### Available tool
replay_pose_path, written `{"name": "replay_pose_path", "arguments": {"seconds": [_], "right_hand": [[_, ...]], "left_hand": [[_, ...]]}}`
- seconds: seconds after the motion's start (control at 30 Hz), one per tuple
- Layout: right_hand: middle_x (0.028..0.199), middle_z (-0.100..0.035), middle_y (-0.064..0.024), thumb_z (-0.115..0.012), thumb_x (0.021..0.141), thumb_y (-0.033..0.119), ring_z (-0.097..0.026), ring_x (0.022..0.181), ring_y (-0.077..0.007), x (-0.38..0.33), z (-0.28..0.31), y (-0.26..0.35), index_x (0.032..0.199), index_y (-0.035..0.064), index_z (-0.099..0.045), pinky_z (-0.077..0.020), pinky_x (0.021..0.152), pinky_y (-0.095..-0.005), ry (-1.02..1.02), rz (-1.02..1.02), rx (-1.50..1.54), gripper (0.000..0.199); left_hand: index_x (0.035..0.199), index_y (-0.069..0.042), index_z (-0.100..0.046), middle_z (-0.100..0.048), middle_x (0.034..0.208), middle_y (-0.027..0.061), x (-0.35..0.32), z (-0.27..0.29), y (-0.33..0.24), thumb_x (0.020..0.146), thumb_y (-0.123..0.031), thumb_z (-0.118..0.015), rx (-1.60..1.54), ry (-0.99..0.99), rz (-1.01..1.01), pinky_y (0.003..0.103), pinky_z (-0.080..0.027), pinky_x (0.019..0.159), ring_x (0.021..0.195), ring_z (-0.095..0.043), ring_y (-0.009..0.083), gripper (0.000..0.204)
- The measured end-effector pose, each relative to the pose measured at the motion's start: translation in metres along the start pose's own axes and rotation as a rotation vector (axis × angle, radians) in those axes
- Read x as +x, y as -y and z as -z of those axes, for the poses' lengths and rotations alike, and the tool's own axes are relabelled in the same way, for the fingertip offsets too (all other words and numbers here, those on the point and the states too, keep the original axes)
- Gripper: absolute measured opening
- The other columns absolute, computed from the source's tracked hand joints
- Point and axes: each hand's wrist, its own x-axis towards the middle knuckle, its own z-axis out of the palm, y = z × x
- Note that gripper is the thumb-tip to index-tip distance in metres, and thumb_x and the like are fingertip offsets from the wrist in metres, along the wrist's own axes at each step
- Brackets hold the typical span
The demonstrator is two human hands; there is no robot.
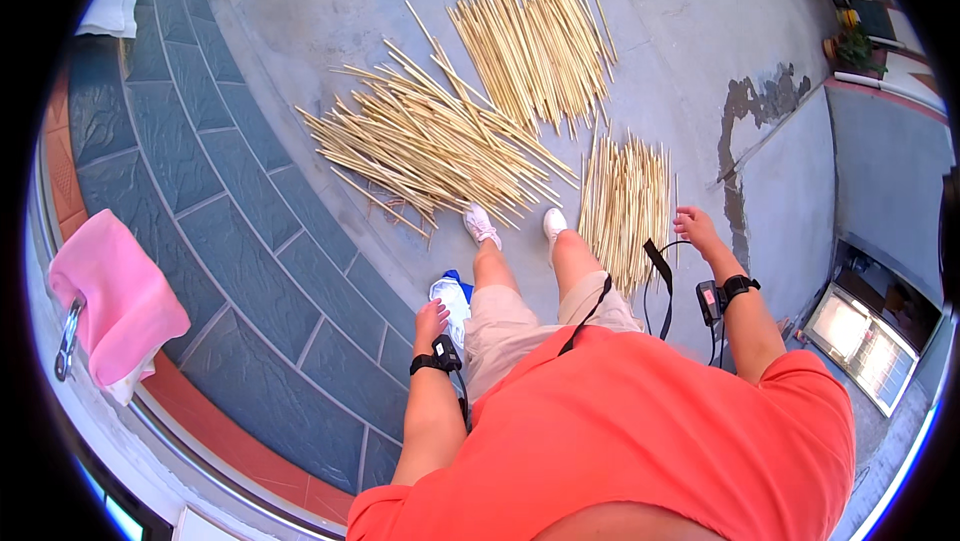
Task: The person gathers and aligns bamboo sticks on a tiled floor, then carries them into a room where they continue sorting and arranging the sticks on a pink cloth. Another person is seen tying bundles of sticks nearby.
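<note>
My left hand point(432, 320) hangs beside my left thigh, fingers loosely apart and nothing visible in them. Close to it, a blue and white plastic bag point(452, 299) lies on the floor. Out to the right is my right hand point(697, 229), its fingers spread. A thin stick runs by its fingertips; it seems to lie on the floor, apart from the hand. Next to this hand lies a bundle of pale straw-coloured sticks point(626, 203). A messy, crisscrossed pile of sticks point(430, 141) spreads before my feet. Beyond it rests a neater, roughly parallel pile point(535, 46).
Dark slate-like tiles point(240, 291) curve along the left. A pink cloth point(115, 291) hangs by a metal rail at the far left. To the right stand a low grey wall point(885, 171) and a framed glass panel point(860, 346). A potted plant point(855, 49) is at the far right.
</note>
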Motion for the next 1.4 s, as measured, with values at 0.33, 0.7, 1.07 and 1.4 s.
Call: {"name": "replay_pose_path", "arguments": {"seconds": [0.33,0.7,1.07,1.4], "right_hand": [[0.088,-0.065,-0.0120,-0.050,0.085,0.013,-0.062,0.068,-0.0153,-0.097,-0.017,-0.064,0.114,-0.0033,-0.054,-0.0487,0.059,-0.0262,-0.067,-0.107,0.044,0.034],[0.092,-0.064,-0.0107,-0.049,0.089,0.017,-0.061,0.075,-0.0128,-0.120,-0.037,-0.021,0.117,-0.0009,-0.053,-0.0491,0.063,-0.0274,0.025,0.087,0.169,0.033],[0.092,-0.064,-0.0105,-0.047,0.088,0.016,-0.062,0.071,-0.0159,-0.174,-0.054,-0.132,0.118,0.0008,-0.051,-0.0493,0.060,-0.0280,0.032,-0.295,0.150,0.034],[0.092,-0.064,-0.0108,-0.046,0.093,0.019,-0.063,0.072,-0.0156,-0.133,-0.102,-0.108,0.119,0.0009,-0.050,-0.0507,0.062,-0.0279,0.144,-0.137,0.305,0.032]], "left_hand": [[0.126,-0.007,-0.046,-0.058,0.116,0.0123,-0.041,0.091,-0.036,0.094,-0.023,-0.037,-0.098,-0.110,-0.155,0.029,-0.047,0.071,0.097,-0.061,0.0197,0.036],[0.125,-0.005,-0.046,-0.060,0.112,0.0160,-0.066,0.075,-0.032,0.092,-0.023,-0.038,0.053,-0.008,-0.173,0.029,-0.048,0.065,0.089,-0.064,0.0214,0.039],[0.122,-0.005,-0.048,-0.061,0.109,0.0136,-0.084,0.074,-0.065,0.092,-0.020,-0.038,0.078,-0.003,-0.260,0.029,-0.048,0.065,0.087,-0.064,0.0205,0.035],[0.120,-0.009,-0.051,-0.062,0.109,0.0126,-0.078,0.111,-0.080,0.091,-0.020,-0.040,0.150,-0.045,-0.266,0.031,-0.047,0.066,0.087,-0.063,0.0202,0.033]]}}
